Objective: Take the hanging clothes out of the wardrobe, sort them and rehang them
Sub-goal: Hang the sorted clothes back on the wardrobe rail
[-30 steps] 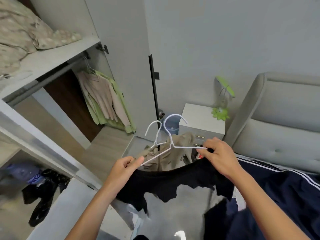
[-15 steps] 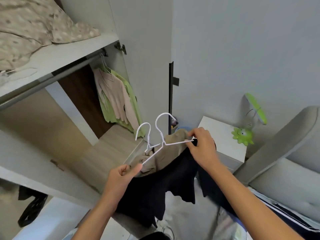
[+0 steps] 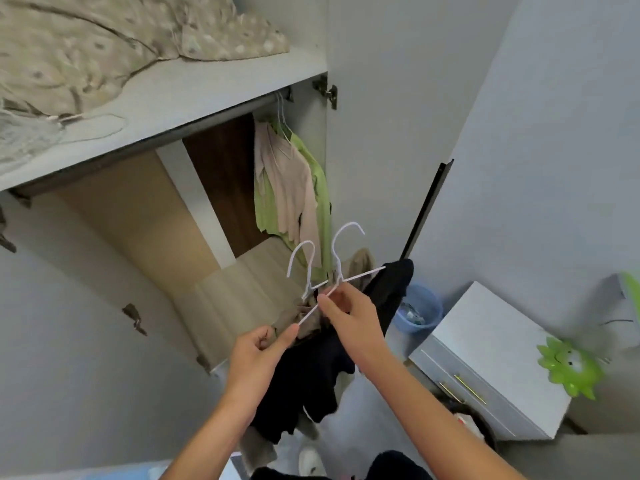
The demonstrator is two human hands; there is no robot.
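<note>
I hold two white wire hangers (image 3: 337,258) in front of the open wardrobe (image 3: 145,216). A black garment (image 3: 311,382) hangs from the nearer hanger and a beige one (image 3: 298,315) from the other. My left hand (image 3: 258,358) pinches the low left end of the hanger with cloth. My right hand (image 3: 349,318) pinches the hanger wire near its neck. Under the wardrobe rail (image 3: 221,114), at its right end, hang a pale pink shirt (image 3: 285,181) and a green shirt (image 3: 317,188).
Folded patterned bedding (image 3: 104,39) lies on the wardrobe's top shelf. The open wardrobe door (image 3: 388,133) stands to the right. A white bedside cabinet (image 3: 485,348) carries a green lamp (image 3: 568,370). A blue bin (image 3: 420,311) stands beside it.
The view has swung up and left toward the wardrobe. My right hand slid from the hanger's right end to its neck, and the hangers rose nearer the hanging shirts.
</note>
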